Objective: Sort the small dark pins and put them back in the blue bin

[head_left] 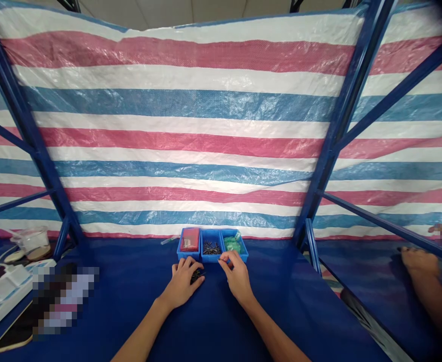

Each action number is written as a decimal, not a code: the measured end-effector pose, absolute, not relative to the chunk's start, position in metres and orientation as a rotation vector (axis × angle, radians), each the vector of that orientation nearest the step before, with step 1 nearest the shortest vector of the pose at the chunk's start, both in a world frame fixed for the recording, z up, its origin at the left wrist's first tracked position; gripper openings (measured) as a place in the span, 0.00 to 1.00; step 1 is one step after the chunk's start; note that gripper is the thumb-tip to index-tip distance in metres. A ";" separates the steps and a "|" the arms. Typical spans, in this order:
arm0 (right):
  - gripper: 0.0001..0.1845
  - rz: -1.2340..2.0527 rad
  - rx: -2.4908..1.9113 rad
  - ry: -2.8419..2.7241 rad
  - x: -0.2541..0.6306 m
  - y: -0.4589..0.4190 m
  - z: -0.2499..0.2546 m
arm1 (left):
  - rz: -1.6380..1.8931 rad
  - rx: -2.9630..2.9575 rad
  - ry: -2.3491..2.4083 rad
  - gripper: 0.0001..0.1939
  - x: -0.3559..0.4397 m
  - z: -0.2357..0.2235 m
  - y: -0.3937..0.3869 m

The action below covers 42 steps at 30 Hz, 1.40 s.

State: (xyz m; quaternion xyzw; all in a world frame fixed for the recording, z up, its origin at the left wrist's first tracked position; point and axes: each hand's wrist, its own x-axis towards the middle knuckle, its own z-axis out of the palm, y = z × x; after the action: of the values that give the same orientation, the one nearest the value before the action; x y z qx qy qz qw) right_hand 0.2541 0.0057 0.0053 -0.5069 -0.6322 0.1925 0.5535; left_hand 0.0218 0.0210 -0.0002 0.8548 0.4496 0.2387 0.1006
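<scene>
Three small blue bins (210, 259) stand side by side at the back of the blue table. Red packets (189, 240) fill the left one, dark screws (210, 248) lie in the middle one, and green packets (233, 244) are in the right one. My left hand (181, 282) is curled on the table before the left bin, its fingers and thumb around a small bunch of dark screws (195, 275). At the front of the middle bin, my right hand (238, 278) pinches thumb and forefinger together; what they hold is too small to make out.
At left lie a phone (15, 327) and a white power strip (2, 296) with plugs, near a clear plastic cup (32, 240). Blue metal posts (321, 161) frame a striped sheet (190, 105) behind the table. Another person's hand (420, 261) rests at far right.
</scene>
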 end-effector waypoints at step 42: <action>0.19 0.801 -1.207 -1.287 0.253 0.013 -0.002 | 0.688 2.501 1.322 0.16 0.021 0.000 0.021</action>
State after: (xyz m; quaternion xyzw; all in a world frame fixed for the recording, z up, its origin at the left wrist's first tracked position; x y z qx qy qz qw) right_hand 0.2531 0.0130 -0.0017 -0.5136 -0.5474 0.3405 0.5662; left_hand 0.0214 0.0208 0.0005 0.8534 0.4511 0.2347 0.1148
